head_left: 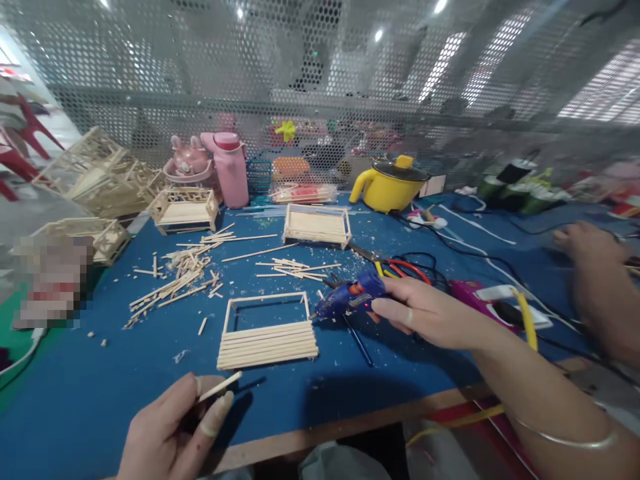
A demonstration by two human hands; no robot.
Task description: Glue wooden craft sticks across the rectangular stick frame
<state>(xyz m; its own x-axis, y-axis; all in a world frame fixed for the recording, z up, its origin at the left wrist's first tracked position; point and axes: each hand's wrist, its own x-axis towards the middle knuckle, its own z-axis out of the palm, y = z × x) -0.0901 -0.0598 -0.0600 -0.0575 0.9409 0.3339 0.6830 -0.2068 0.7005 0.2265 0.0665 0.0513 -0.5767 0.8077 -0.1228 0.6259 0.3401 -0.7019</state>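
Between the thumb and a finger of my left hand (pixel 175 427) is a short wooden stick (pixel 221 386), held in front of a small stick frame (pixel 270 345). That frame lies flat on the blue table, its near half covered by several parallel sticks and its far half an open rectangle. My right hand (pixel 425 310) is wrapped round a blue glue gun (pixel 350 295). The gun's nozzle meets or nearly meets the frame's right side; I cannot tell whether it touches. Finger wraps show on both hands.
Loose sticks (pixel 185 273) lie left of centre. Behind are a finished small stick bed (pixel 317 225), a pink bottle (pixel 231 170) and a yellow pot (pixel 395 187). Pliers with red handles (pixel 407 269), cables and a power strip (pixel 515 308) lie right. Another person's hand (pixel 590 247) is at far right.
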